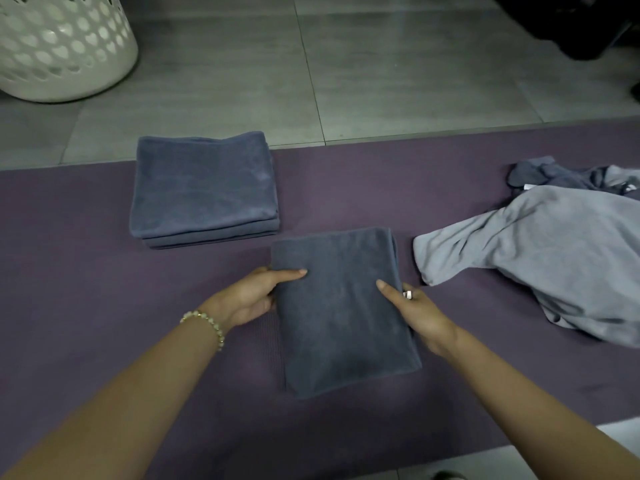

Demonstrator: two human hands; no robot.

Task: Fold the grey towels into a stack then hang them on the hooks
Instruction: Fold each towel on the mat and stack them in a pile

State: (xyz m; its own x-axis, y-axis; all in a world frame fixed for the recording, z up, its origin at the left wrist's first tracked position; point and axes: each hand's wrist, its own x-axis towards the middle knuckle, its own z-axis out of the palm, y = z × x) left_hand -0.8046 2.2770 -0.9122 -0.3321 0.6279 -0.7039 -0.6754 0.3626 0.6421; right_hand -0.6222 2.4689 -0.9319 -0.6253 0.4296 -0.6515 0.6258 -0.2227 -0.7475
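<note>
A folded dark grey towel [341,306] lies on the purple mat [86,271] in front of me. My left hand [258,294] grips its left edge, thumb on top and fingers underneath. My right hand [417,311] grips the right edge the same way, beside a small white tag. To the upper left sits a stack of folded grey towels [204,188]. At the right lies a heap of unfolded grey towels [554,251], a lighter one on top and a darker one behind.
A white perforated laundry basket [59,46] stands on the grey tiled floor [381,71] at the far left. A dark object [588,26] sits in the top right corner. The mat runs across the whole width of the view.
</note>
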